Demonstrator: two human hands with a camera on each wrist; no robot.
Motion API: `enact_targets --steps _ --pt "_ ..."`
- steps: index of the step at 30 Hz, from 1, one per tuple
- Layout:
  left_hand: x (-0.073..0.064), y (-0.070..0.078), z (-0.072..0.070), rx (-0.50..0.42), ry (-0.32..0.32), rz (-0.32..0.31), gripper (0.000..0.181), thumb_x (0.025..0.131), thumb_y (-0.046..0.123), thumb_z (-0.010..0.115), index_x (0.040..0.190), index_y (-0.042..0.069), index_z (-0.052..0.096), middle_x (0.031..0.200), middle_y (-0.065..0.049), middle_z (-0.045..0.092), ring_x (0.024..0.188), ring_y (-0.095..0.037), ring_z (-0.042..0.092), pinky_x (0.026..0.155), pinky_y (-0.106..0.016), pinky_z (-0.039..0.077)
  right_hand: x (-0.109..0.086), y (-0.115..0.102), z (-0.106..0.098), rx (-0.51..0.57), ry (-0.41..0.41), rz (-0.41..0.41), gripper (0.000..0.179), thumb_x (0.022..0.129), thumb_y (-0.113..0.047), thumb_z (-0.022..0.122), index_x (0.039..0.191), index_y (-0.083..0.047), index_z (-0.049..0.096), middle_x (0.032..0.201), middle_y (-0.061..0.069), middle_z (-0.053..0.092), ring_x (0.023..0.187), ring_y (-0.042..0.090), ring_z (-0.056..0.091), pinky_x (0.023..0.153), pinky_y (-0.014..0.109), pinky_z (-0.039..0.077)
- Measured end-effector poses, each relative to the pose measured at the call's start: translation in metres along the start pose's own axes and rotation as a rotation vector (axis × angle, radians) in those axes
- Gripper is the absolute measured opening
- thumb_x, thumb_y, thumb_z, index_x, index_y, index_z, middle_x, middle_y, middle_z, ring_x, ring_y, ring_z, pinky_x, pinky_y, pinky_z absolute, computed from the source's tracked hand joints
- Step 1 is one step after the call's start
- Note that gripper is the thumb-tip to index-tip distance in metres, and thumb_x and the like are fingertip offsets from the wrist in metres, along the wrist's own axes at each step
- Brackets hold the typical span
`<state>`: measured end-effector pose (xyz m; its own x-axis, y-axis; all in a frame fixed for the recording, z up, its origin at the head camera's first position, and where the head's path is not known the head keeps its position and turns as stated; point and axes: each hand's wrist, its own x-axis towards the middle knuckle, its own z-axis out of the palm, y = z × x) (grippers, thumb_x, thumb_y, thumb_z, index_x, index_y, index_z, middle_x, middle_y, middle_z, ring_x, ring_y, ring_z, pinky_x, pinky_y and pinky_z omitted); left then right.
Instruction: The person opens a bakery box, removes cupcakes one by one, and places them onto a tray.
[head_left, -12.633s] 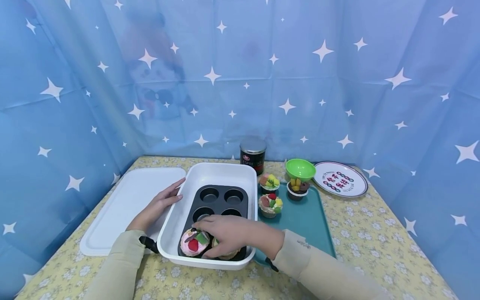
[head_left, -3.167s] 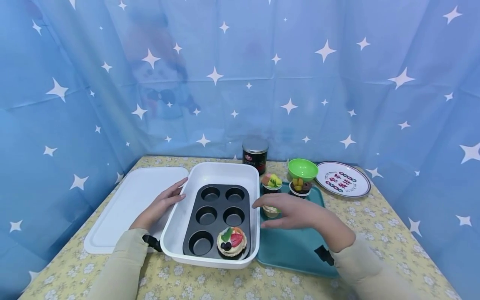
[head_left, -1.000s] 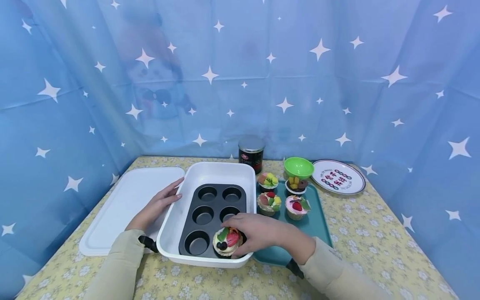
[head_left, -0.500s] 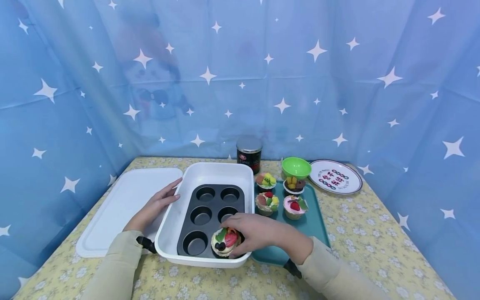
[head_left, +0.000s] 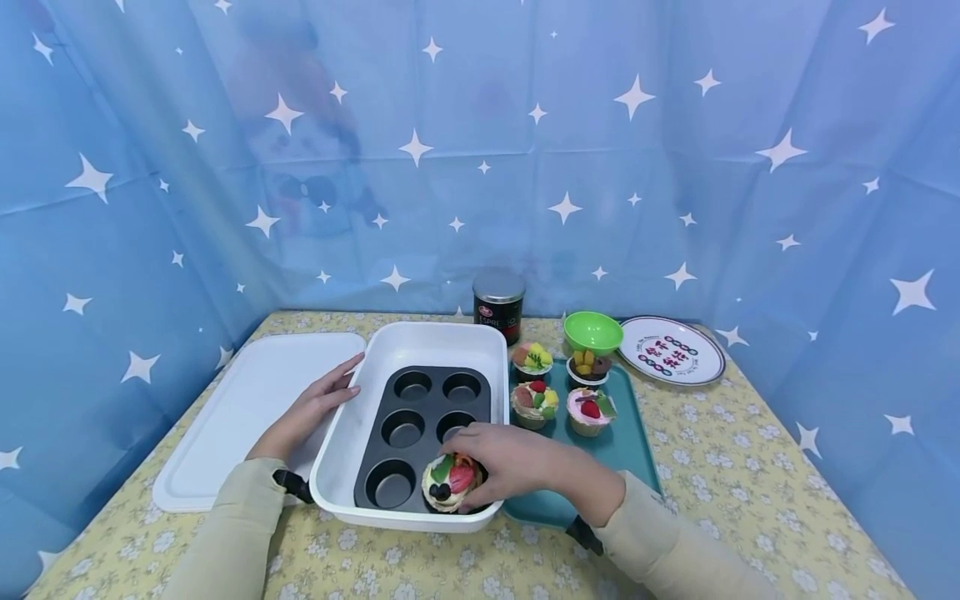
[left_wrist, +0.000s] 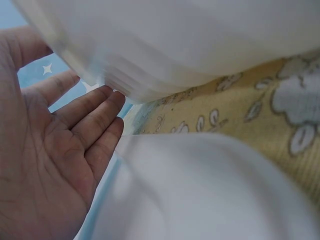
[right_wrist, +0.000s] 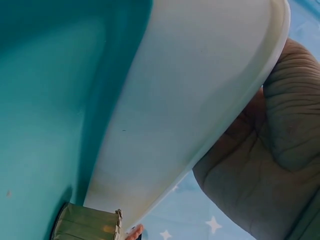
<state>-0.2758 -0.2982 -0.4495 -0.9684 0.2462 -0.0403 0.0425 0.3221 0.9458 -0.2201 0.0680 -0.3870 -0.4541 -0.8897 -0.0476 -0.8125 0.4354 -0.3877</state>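
My right hand [head_left: 510,462] reaches over the white bin's right rim and grips a cupcake [head_left: 442,486] topped with strawberry, green leaf and dark berries. That cupcake sits at the front right cup of a black muffin tin [head_left: 378,454], which lies inside the white bin [head_left: 427,340]. The other tin cups that show hold nothing. In the right wrist view the bin wall hides my right fingertips. My left hand [head_left: 311,412] rests its fairly straight fingers against the bin's left side; the left wrist view shows the palm [left_wrist: 65,140] with nothing in it.
Right of the bin, a teal tray [head_left: 618,454] carries several cupcakes, including a pink-frosted one [head_left: 590,410]. Behind stand an espresso tin [head_left: 498,308], a green bowl [head_left: 593,332] and a printed plate [head_left: 671,350]. A white lid [head_left: 247,417] lies left.
The pink-frosted cupcake has gone from the muffin tin's front left cup to the teal tray. My right hand has come back from over the tray to the strawberry cupcake. The left hand stayed.
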Motion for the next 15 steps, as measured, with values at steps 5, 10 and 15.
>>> enact_targets --steps 5,10,15 --pt "0.0002 0.0002 0.0003 -0.006 0.003 0.000 0.062 0.103 0.041 0.055 0.158 0.043 0.026 0.164 -0.008 0.027 0.149 -0.036 0.027 0.113 -0.061 0.031 0.0002 0.0005 0.0002 -0.003 -0.003 -0.010 0.061 0.088 -0.050 0.076 0.138 -0.021 0.058 0.135 -0.004 0.057 0.116 0.006 0.055 0.094 0.023 0.049" --pt "-0.0011 0.0014 0.0008 0.001 0.004 0.003 0.063 0.103 0.041 0.055 0.158 0.043 0.026 0.164 -0.007 0.026 0.149 -0.035 0.027 0.113 -0.060 0.032 0.0005 0.0003 0.0005 -0.004 -0.008 -0.011 0.060 0.089 -0.048 0.076 0.139 -0.021 0.057 0.134 -0.005 0.057 0.116 0.005 0.055 0.094 0.023 0.049" --pt "-0.0008 0.0014 0.0007 0.004 0.001 0.015 0.063 0.104 0.039 0.055 0.159 0.041 0.025 0.165 -0.008 0.026 0.149 -0.035 0.027 0.112 -0.060 0.033 0.0010 0.0003 0.0014 -0.004 -0.013 -0.004 0.060 0.089 -0.047 0.075 0.140 -0.022 0.056 0.134 -0.005 0.056 0.115 0.005 0.054 0.094 0.023 0.050"
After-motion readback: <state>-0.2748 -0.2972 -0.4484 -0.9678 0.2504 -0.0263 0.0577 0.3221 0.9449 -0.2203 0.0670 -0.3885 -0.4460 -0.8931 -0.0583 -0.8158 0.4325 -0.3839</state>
